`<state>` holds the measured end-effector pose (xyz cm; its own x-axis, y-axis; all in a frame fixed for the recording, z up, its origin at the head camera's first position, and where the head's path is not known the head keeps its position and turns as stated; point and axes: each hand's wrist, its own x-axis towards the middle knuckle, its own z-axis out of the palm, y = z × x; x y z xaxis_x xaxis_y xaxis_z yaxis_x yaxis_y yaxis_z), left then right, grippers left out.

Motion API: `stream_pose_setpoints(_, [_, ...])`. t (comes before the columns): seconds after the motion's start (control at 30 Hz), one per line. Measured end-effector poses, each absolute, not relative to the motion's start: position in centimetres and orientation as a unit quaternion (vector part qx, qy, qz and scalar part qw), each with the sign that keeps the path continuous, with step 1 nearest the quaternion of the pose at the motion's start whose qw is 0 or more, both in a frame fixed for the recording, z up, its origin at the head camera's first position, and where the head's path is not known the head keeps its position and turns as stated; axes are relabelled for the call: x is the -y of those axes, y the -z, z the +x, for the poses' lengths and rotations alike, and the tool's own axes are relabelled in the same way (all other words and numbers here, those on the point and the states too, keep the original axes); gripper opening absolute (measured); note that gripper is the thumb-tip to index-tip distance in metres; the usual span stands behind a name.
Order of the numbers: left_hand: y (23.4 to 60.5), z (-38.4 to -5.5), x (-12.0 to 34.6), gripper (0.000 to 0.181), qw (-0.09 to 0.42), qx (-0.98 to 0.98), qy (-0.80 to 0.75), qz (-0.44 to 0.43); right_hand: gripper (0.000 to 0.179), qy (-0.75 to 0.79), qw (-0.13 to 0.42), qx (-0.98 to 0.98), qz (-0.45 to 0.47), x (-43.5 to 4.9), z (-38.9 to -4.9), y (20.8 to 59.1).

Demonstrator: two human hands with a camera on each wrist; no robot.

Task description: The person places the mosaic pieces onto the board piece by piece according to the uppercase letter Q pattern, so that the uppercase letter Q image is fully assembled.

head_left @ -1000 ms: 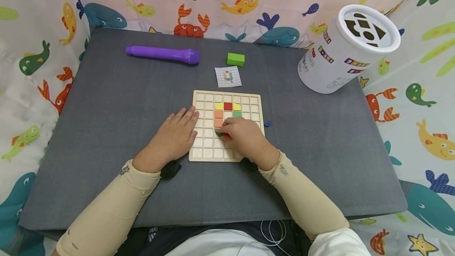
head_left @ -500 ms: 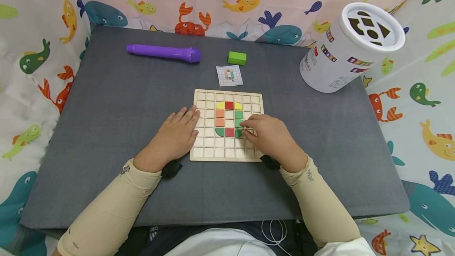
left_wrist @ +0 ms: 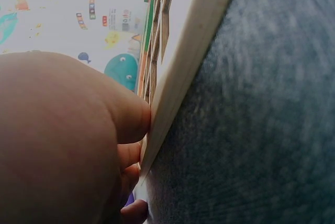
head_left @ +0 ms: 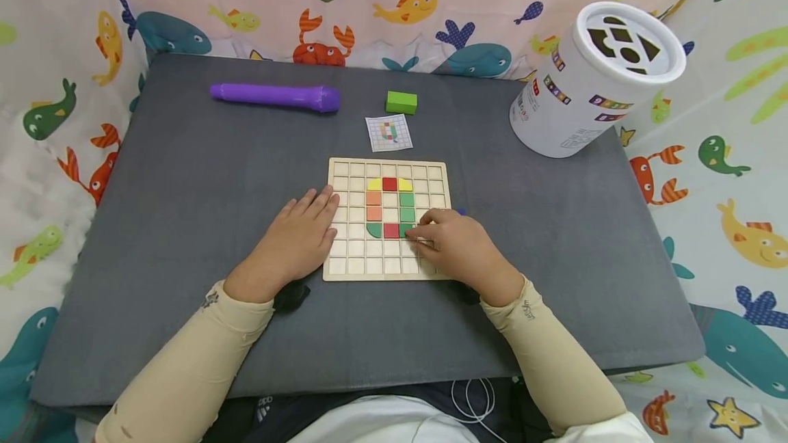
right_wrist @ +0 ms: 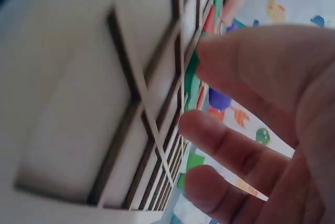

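A wooden grid board (head_left: 345,249) lies on the grey table, its cells partly filled with a ring of coloured pieces. Yellow corners flank a red square (head_left: 389,184) on top, orange squares (head_left: 373,213) run down the left and green squares (head_left: 406,199) down the right. Below them are a rounded green piece (head_left: 373,230), a red square and a green corner piece (head_left: 405,230). My left hand (head_left: 295,241) rests along the board's left edge, fingers extended. My right hand (head_left: 458,245) touches the green corner piece, its thumb (right_wrist: 225,56) and fingers spread apart in the right wrist view.
Behind the board lie a small pattern card (head_left: 389,133) and a light-green block (head_left: 401,102). A purple microphone-shaped stick (head_left: 273,96) is at back left, a white bucket with a shape-cut lid (head_left: 591,87) at back right. A blue piece (head_left: 461,212) shows beside the board.
My right hand has left the rounded green piece at the ring's lower left and moved right to the lower-right corner piece. My left hand has stayed at the board's edge.
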<state>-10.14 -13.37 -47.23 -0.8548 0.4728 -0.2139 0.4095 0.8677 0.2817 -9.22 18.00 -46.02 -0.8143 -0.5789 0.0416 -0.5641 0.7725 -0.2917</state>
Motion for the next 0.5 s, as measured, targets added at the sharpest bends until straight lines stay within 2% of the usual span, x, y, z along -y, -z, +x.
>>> stream_pose_setpoints(0.13, [47.3, -10.0, 13.3, 0.063, 0.137, -0.956, -0.117, 0.231, 0.024, 0.131, 0.023, -0.955, -0.266, -18.7, -9.6, 45.5])
stream_pose_setpoints(0.23, [47.4, -10.0, 13.3, 0.063, 0.137, -0.956, -0.117, 0.232, 0.033, 0.114, 0.021, -0.978, -0.176, -20.6, -10.1, 45.0])
stream_pose_setpoints(0.37, [47.5, -10.1, 13.4, 0.063, 0.134, -0.956, -0.114, 0.233, 0.039, 0.093, 0.056, -0.99, -0.085, -23.0, -10.7, 44.9])
stream_pose_setpoints(0.5, [47.5, -10.1, 13.6, 0.063, 0.135, -0.957, -0.11, 0.231, 0.042, 0.098, 0.075, -0.988, -0.099, -23.8, -10.9, 45.6])
